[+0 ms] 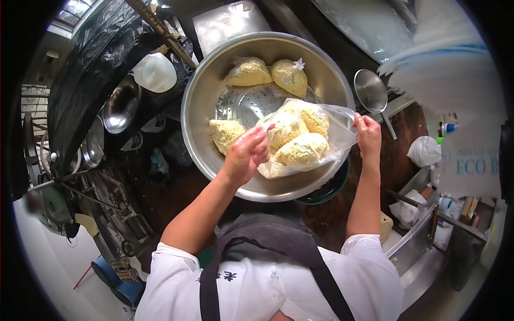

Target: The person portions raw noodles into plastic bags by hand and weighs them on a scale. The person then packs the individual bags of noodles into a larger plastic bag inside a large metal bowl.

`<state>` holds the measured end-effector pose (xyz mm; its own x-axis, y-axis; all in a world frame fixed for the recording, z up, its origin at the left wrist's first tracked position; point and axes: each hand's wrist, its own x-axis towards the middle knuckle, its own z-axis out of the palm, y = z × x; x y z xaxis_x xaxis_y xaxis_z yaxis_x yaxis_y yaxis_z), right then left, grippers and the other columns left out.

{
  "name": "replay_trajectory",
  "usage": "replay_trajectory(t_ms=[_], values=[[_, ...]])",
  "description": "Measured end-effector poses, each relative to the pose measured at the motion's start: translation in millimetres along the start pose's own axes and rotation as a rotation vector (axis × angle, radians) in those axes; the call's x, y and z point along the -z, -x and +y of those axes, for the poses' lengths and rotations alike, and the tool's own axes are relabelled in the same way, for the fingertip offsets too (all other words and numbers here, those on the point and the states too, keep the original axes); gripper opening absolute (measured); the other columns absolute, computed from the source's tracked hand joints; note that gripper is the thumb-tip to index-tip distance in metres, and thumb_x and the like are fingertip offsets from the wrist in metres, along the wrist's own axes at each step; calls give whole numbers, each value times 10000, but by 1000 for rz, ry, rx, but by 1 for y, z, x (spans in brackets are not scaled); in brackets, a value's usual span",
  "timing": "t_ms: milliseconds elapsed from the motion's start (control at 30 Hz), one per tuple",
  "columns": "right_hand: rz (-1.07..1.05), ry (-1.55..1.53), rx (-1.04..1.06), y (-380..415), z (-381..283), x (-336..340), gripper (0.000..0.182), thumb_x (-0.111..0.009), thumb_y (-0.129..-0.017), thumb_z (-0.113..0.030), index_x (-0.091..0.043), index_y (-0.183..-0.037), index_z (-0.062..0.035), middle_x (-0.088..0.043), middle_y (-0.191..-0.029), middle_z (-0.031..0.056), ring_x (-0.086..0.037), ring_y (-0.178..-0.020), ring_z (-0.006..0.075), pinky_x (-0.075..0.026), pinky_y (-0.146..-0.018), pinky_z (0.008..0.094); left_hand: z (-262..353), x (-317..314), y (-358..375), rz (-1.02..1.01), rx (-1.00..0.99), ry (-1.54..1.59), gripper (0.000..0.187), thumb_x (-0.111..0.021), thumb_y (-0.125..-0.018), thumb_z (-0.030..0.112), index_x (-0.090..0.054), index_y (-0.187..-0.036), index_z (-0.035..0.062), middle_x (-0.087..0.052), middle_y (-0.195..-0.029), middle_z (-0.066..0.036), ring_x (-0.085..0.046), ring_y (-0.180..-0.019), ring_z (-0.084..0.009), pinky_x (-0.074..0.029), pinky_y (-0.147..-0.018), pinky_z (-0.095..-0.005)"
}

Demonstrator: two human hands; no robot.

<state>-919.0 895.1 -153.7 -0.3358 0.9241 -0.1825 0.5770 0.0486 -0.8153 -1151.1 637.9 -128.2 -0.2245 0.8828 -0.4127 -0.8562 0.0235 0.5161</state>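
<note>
A large clear plastic bag holding several bundles of pale yellow noodles is stretched between my two hands, over the near side of a wide metal basin. My left hand is closed in a pinch on the bag's left edge. My right hand grips the bag's gathered right edge near the basin's rim. Inside the basin, two tied bags of noodles sit at the far side, and another noodle bag lies at the left, partly hidden behind my left hand.
Right of the basin is a metal ladle or strainer with its handle pointing toward me. A white plastic jug and metal bowls stand at the left beside black plastic sheeting. Shelving with white bags is at the right.
</note>
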Motion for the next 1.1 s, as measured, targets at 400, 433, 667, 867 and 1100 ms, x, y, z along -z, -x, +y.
replay_trajectory(t_ms=[400,433,667,867,1100], values=[[19,1141,697,-191,15,-257,443,-645,-866,-310,-603,-1233,-65,-660,-1131,174,-626,-1082,353,-504,-910,470,-20,11,-14,16,-23,35,499,-539,-981,224,-405,-1381,-43,-368,-704,41,-321,-601,-67,-301,-582,-219],[-94,1142,531,-206,30,-263,411,-636,-877,-303,-625,-1207,-59,-678,-1088,177,-645,-1047,360,-515,-890,465,-21,11,-10,9,-24,42,493,-535,-983,224,-407,-1378,-43,-367,-703,41,-321,-601,-67,-301,-582,-219],[-308,713,361,-168,-64,-169,310,-557,-945,-323,-698,-947,-47,-687,-1034,195,-658,-949,374,-502,-801,456,-23,30,-5,76,-41,162,449,-484,-1009,257,-437,-1363,-15,-361,-691,46,-332,-594,-70,-316,-582,-223],[-184,378,711,-35,-112,-41,168,-626,-905,-167,-590,-813,-30,-598,-708,170,-581,-653,379,-441,-601,430,-17,29,-23,38,-74,244,345,-504,-1004,249,-495,-1269,28,-368,-674,48,-349,-593,-73,-324,-575,-227],[-373,636,898,-17,-37,-30,128,-696,-800,-103,-600,-727,-60,-625,-761,90,-603,-821,301,-430,-691,421,-20,32,-26,46,-58,211,381,-505,-1000,315,-518,-1276,53,-380,-669,55,-345,-582,-77,-307,-565,-227]])
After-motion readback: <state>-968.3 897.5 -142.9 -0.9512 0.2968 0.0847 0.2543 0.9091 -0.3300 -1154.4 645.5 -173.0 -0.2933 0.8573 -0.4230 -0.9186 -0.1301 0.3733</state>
